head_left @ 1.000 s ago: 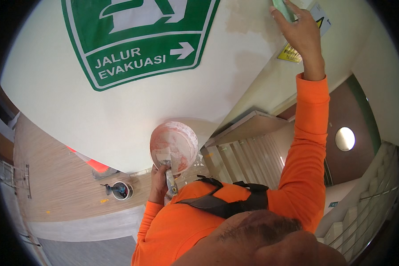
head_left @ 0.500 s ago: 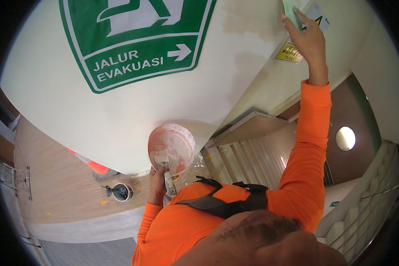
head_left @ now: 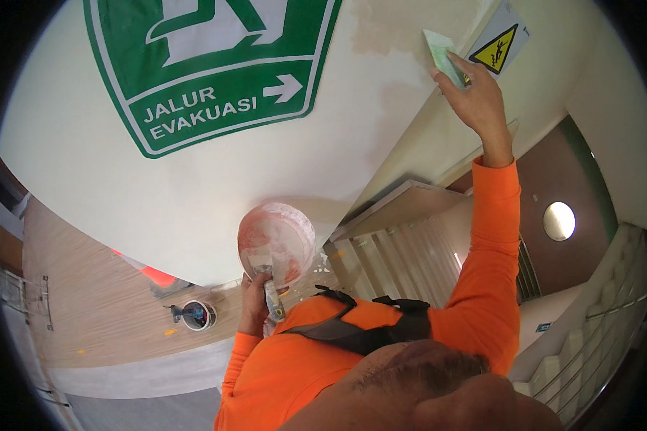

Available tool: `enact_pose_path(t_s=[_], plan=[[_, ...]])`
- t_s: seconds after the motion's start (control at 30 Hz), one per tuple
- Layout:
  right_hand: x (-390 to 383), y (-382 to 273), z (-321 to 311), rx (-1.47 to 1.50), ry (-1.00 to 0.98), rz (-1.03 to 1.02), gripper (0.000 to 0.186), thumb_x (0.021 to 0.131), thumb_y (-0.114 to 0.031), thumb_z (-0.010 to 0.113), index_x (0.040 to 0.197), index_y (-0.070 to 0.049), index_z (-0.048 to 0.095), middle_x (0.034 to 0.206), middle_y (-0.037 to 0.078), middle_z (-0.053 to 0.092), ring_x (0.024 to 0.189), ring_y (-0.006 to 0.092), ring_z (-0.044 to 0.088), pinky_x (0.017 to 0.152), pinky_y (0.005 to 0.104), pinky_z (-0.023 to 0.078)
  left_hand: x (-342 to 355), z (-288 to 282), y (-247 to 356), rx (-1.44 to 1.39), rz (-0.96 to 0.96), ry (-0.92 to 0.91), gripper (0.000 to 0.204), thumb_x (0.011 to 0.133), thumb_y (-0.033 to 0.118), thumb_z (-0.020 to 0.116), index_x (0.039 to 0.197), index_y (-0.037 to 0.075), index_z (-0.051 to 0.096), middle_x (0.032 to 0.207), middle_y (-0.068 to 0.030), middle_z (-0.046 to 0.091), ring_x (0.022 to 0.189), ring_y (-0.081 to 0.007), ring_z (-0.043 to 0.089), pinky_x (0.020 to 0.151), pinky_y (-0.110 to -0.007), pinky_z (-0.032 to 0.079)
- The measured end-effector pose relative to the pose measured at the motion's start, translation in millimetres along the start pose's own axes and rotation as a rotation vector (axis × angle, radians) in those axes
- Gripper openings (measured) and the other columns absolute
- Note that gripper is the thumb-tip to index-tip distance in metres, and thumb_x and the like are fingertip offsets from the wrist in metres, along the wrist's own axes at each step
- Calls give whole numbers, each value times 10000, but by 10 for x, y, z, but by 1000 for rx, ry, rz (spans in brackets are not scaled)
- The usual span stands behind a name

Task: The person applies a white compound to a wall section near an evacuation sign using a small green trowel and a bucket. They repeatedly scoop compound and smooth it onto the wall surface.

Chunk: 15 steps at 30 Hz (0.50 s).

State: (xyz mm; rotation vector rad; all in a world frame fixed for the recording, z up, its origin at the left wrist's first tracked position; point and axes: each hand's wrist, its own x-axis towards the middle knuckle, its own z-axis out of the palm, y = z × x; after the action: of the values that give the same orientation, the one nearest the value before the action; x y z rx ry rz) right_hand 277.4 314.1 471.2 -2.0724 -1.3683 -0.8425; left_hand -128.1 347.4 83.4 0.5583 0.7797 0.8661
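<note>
High on the right, my right hand (head_left: 478, 104) grips a pale green plastic putty spreader (head_left: 438, 47), its pale blade against the cream wall (head_left: 381, 86) close to the corner edge. Darker, damp-looking patches show on the wall beside it. Low in front of my chest, my left hand (head_left: 254, 298) is closed on the rim of a pinkish plastic bowl (head_left: 300, 233) smeared with whitish paste. That same hand also holds a putty knife (head_left: 273, 300), its blade lying inside the bowl. Some of the left fingers are hidden behind the bowl and handle.
A large green sign (head_left: 223, 97) covers the upper left wall, and a warning sign (head_left: 497, 50) is just right of the spreader. Stairs (head_left: 392, 266) drop away below the corner. A bucket (head_left: 198, 316) holding tools stands on the floor, near an orange object (head_left: 157, 276).
My right hand has come down and slightly left with the spreader, uncovering the warning sign. My left hand, bowl and putty knife stay almost in place.
</note>
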Motion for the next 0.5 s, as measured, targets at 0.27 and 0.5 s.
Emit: enact_pose_path(t_s=[0.27,0.5], plan=[[393,260,-343,229,110,147,684,841,-582,691,1345,-122,660,1212,208,663,944,255,684,826,360,535,150,-24,-74,74,-33,-79,580,851,81,561,1403,35,388,1245,-186,545,1023,-365,656,747,-492,662],[468,-270,-551,63,162,88,634,876,-394,714,1357,3,600,1189,245,638,1090,366,612,969,409,479,78,233,-90,23,-24,-71,462,858,33,544,1310,17,449,1149,-170,598,892,-319,692,652,-454,661]])
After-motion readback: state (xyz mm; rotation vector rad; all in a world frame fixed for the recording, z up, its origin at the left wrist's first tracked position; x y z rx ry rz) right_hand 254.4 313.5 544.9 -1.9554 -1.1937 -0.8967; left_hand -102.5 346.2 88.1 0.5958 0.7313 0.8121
